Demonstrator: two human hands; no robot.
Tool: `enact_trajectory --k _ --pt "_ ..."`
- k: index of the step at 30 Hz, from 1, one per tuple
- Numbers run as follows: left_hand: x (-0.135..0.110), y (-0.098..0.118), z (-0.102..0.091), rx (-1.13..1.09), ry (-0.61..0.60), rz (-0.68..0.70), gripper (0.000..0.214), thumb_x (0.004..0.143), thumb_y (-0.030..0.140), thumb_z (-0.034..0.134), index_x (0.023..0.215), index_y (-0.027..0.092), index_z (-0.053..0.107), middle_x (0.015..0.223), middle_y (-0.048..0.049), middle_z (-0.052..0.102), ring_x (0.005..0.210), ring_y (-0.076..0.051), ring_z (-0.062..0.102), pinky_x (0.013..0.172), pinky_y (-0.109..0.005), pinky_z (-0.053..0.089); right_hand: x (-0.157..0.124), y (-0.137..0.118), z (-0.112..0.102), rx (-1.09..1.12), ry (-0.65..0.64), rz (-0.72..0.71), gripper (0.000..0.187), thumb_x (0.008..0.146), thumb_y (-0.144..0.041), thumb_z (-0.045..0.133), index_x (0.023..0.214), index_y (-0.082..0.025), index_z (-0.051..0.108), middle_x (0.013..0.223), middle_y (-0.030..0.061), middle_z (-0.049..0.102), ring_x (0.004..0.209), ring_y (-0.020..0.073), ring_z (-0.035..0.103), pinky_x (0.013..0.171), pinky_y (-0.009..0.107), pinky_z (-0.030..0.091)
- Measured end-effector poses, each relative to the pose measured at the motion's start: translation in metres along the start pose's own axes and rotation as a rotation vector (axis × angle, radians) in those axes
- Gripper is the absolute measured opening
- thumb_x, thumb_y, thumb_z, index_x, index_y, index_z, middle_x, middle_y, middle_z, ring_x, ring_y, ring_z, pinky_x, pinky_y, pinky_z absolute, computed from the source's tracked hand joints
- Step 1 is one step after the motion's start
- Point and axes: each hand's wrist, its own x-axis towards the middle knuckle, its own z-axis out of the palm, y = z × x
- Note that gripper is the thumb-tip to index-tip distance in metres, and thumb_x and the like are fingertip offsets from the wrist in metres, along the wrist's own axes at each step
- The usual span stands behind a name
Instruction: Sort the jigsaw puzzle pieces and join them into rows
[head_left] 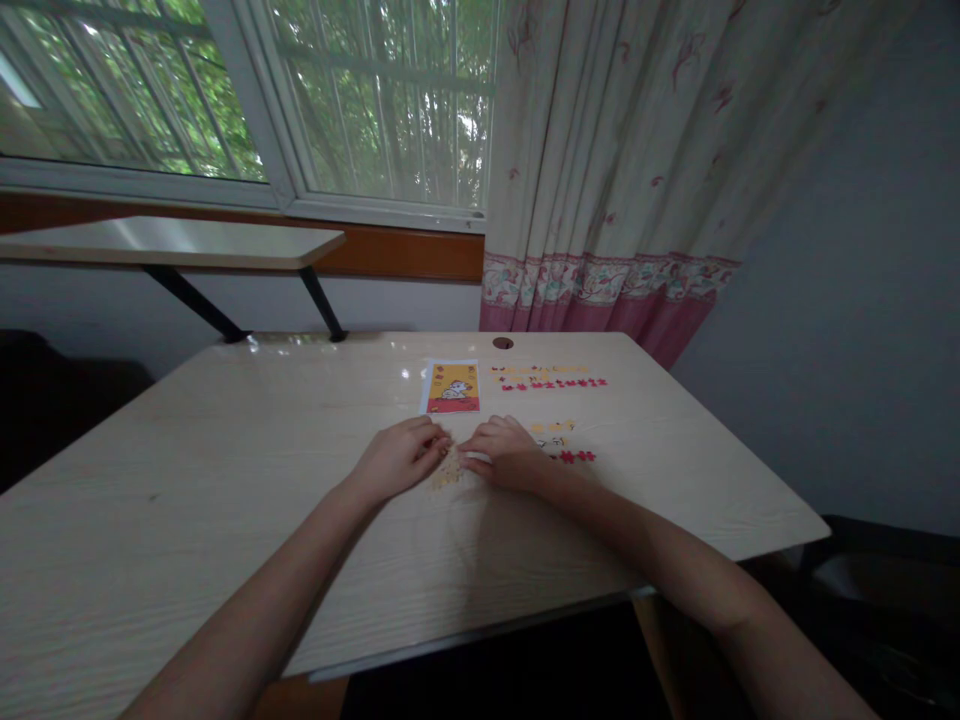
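Beige pieces (pixel 448 472), two hands (pixel 397 456) (pixel 508 453), one picture (pixel 453 388)

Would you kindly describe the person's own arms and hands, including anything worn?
The left hand and right hand wear no gloves, and no watch or bracelet shows. The left arm and right arm are bare, with no sleeve in view. A small ring could not be made out.

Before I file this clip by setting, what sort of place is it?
Probably a room in a home, though I can't be sure: a desk, a window and a floral curtain.
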Motion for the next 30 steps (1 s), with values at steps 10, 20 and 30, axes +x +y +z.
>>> enact_trajectory --k 10,20,30 --pt "0.001 0.005 0.0 -0.043 0.004 -0.016 0.023 0.086 0.032 0.042 0.085 0.019 0.062 0.08 -0.0028 0.061 0.071 -0.015 0.056 0.064 -0.025 0.04 0.005 0.001 0.0 -0.05 0.061 0.042 0.025 0.088 -0.036 0.047 0.087 -0.02 0.066 0.084 0.003 0.066 0.082 0.0152 0.051 0.073 0.029 0.031" --pt "0.004 0.017 0.001 -0.301 0.067 -0.044 0.018 0.079 0.025 0.049 0.08 0.016 0.064 0.07 -0.0024 0.057 0.063 -0.012 0.052 0.059 -0.023 0.04 0.005 -0.007 -0.016 0.029 0.15 0.09 0.025 0.088 -0.035 0.048 0.082 -0.018 0.065 0.08 0.0032 0.066 0.08 0.0151 0.051 0.074 0.027 0.031" --pt "0.006 0.007 0.016 -0.757 0.202 -0.241 0.016 0.073 0.028 0.055 0.069 0.014 0.061 0.068 -0.0042 0.063 0.064 -0.015 0.056 0.061 -0.027 0.044 -0.004 -0.006 -0.019 0.085 0.282 0.062 0.032 0.083 -0.046 0.052 0.097 -0.021 0.065 0.089 0.0059 0.066 0.085 0.018 0.053 0.077 0.031 0.033"
